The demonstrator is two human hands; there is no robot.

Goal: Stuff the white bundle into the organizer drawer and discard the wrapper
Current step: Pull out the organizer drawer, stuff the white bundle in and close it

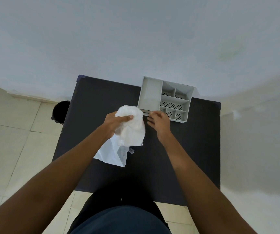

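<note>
Pale wall behind, cream floor tiles below; dark table (pixel 186 149) filling centre frame; black bin (pixel 60 112) standing on floor off table's 9 o'clock edge.

Grey organizer (pixel 166 102) sitting at table's 1 o'clock, against far edge; several perforated compartments on right, one long plain compartment on left; drawer front (pixel 146 113) showing as thin pale strip at organizer's 6 o'clock, seemingly only slightly out.

Left hand (pixel 117 122) clamping white bundle (pixel 130 127), thumb pressing across its top, lifting it just beside organizer's 7 o'clock corner; clear wrapper (pixel 114 152) trailing from bundle toward 7 o'clock, lower end lying on table; unclear whether bundle fully out of wrapper.

Right hand (pixel 159 123) reaching at drawer front, fingers (pixel 152 114) loosely curled, touching or nearly touching strip; holding nothing visible; actual pinch on drawer not discernible.

Risks, judging from layout: light organizer sliding or tipping on pull, nothing bracing it; bundle looking bulkier than drawer gap, so jamming or springing back out; wrapper dragging in with bundle if not stripped first; bin lying well apart at 9 o'clock, so tossed wrapper drifting onto floor.

Writing: no brands, labels or legible text anywhere.
</note>
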